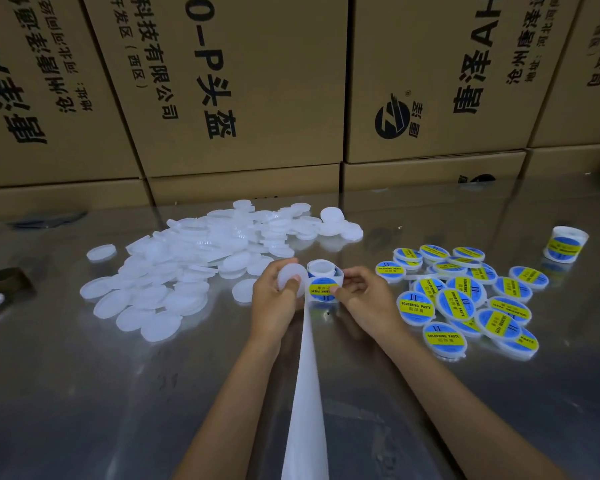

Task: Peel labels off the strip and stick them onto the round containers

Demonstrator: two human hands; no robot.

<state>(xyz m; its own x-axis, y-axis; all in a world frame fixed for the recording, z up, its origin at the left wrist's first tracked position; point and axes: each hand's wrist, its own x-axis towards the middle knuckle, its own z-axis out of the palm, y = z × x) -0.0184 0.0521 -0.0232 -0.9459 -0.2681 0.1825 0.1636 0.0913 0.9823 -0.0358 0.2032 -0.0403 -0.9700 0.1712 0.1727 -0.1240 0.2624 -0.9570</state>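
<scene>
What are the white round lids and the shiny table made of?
The white round lids look like frosted, slightly see-through plastic: light glows through their thin edges. The table looks like polished metal, probably stainless steel: it is grey and mirrors the cardboard boxes behind it.

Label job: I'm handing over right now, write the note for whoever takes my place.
Left hand grips one blank lid.
Right hand pinches the label at the top of the strip, which runs back toward the body; the roll sits just behind it.
Done: labelled lids piled on the right of the table.
Left: the bigger pile of blank lids on the left.
Next, probably: peel this label and press it onto the held lid.
</scene>
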